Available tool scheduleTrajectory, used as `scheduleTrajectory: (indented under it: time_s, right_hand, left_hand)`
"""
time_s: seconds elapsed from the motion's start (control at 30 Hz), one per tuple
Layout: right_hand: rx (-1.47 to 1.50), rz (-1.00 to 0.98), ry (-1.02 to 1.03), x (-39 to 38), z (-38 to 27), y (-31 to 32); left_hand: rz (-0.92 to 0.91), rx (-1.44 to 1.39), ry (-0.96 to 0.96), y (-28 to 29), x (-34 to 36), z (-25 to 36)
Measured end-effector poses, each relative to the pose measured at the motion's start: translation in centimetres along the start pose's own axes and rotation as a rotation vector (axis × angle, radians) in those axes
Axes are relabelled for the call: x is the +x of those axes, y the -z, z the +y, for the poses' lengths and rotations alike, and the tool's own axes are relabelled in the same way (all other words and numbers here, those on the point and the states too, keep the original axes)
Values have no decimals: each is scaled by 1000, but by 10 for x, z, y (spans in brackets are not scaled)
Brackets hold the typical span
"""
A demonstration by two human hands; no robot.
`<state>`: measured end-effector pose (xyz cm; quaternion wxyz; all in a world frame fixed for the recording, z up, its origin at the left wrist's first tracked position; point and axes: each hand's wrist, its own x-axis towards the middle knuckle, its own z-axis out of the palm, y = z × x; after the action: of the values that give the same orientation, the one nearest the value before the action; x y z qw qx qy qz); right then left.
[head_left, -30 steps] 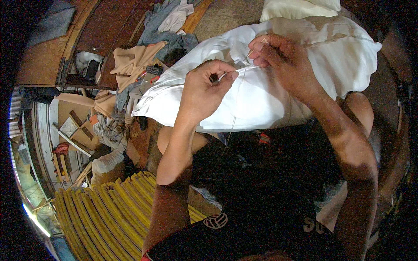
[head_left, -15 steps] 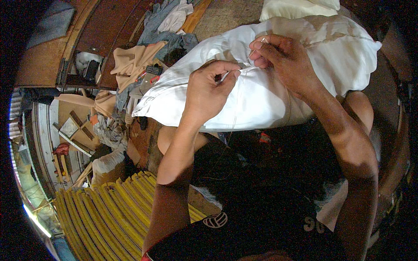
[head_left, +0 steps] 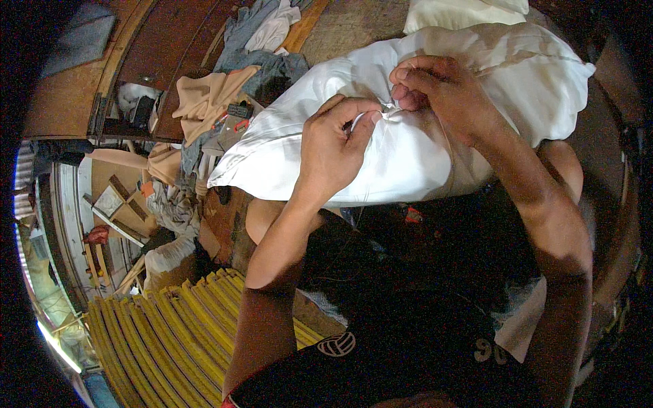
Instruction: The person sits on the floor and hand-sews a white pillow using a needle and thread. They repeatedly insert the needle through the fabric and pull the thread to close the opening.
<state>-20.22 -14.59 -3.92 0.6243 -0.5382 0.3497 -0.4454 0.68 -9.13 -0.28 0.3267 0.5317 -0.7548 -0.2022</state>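
Note:
A long white stuffed cushion [head_left: 408,160] lies across my thighs. My left hand [head_left: 337,143] is closed, thumb and forefinger pinching a gathered fold at its open seam. My right hand [head_left: 435,88] is closed too, its fingertips at the same fold, just right of the left thumb. A thin, shiny sewing needle showed between the right fingers a moment earlier; now those fingers hide it. The bunched cloth between the two hands is small, and the stitches cannot be made out.
A second white cushion [head_left: 469,15] lies beyond the first. To the left are tan cloth pieces [head_left: 211,95], grey-blue cloth [head_left: 272,71] and a wooden cabinet [head_left: 163,47]. Curved yellow slats [head_left: 170,326] stand at my lower left, near leaning wooden frames [head_left: 112,200].
My right fingertips have come down and closer to the left thumb, and the needle no longer shows. My left hand has shifted slightly right. The cloth between them is more bunched.

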Motion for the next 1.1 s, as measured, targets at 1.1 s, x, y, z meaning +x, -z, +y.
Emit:
scheduleTrajectory:
  time_s: [1.1]
  right_hand:
    - [164,-91,-96,12,2,-17]
  left_hand:
    - [122,-207,-67,78,-59,-2]
